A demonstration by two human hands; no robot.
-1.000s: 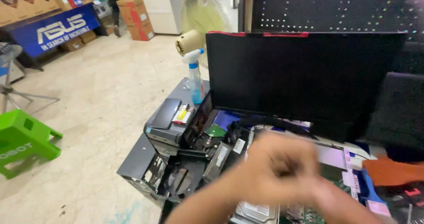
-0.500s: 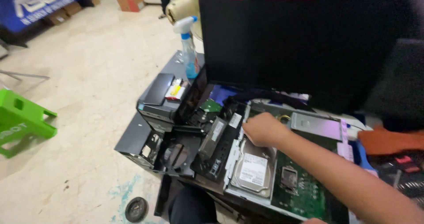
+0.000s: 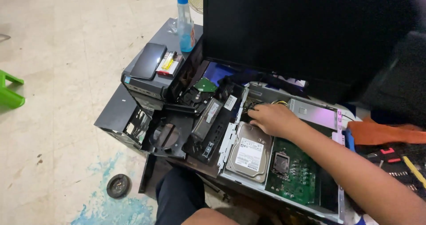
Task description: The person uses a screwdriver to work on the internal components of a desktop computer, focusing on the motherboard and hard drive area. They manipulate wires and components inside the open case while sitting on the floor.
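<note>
My knee [image 3: 186,203] in dark trousers sits at the near edge, below the open computer case [image 3: 284,194] that lies flat in front of me. Inside it, by the near-left corner, a silver hard drive [image 3: 249,151] lies label up, and just right of it the green motherboard [image 3: 290,171] shows its bare processor socket [image 3: 281,162]. My right hand [image 3: 271,118] reaches in from the right, palm down, resting just past the far edge of the hard drive; the fingertips curl toward a bundle of coloured wires [image 3: 266,104] at the case's far-left corner, but I cannot tell whether they pinch anything. My left hand is out of view. Left of the case lie black stripped chassis parts [image 3: 173,132]. Farther back, a phone [image 3: 147,61] and a small red and white box [image 3: 168,64] lie on a dark tower [image 3: 146,85], with a blue spray bottle [image 3: 185,23] behind. A black monitor [image 3: 306,34] stands at the far side.
</note>
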